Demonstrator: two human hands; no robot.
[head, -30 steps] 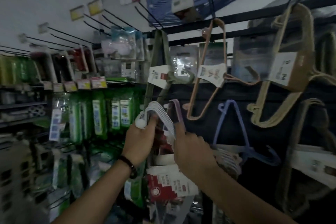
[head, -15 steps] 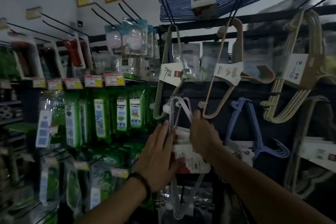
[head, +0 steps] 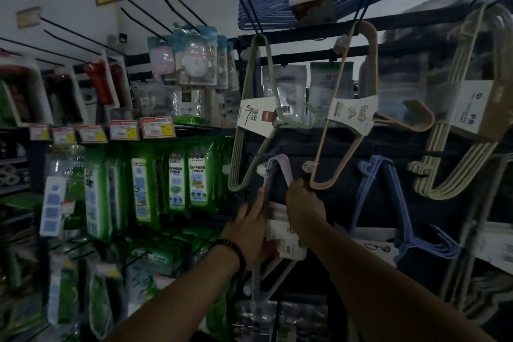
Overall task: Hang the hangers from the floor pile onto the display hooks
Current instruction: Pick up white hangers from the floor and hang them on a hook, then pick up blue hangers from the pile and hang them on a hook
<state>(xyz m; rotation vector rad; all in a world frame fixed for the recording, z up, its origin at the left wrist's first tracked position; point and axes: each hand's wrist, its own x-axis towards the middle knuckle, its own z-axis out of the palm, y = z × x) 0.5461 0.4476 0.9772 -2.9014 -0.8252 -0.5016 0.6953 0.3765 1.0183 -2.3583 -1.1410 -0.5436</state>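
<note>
Left hand (head: 249, 233): fingers spread flat against lilac hanger bundle (head: 277, 172).
Right hand (head: 304, 207): fingers curled around bundle's thin looped top.

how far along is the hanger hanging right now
Done: green, beige, cream and blue hanger packs already hang on hooks. In hand: the lilac hanger bundle is looped over a lower hook, left hand and right hand on it. Left: the floor pile is out of view, so I can't tell.
</note>
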